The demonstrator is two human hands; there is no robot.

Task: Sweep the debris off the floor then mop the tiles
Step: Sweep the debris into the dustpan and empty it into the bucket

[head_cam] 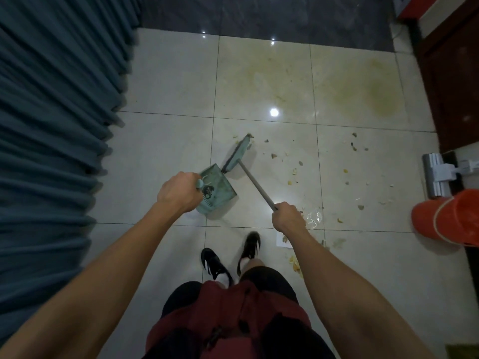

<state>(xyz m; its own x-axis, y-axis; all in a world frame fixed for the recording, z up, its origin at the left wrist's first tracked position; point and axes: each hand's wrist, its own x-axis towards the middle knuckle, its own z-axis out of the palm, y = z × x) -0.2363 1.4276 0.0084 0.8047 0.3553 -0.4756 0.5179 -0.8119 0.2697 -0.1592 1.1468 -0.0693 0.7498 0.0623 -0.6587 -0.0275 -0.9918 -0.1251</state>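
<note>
Debris (298,163) of small yellowish and grey scraps lies scattered over the glossy cream floor tiles (168,81), mostly right of centre, with further scraps and a clear wrapper (312,217) nearer the person's feet. At far left, a pleated teal curtain (51,125) hangs down to the floor. The left hand (178,191) grips the handle of a green dustpan (216,189), fingers curled round it; the pan rests on the tiles with its mouth facing the broom. The broom head (237,154), also green, stands just beyond the pan's front corner, touching or nearly touching it, amid a few scraps. The right hand (289,218) is closed round the grey broom handle (256,185), which slopes up from the head. Two yellowish stains (373,99) mark the tiles farther away. At right stand a white mop head (435,174) and an orange bucket (445,221), beside a dark wooden door (451,81).
</note>
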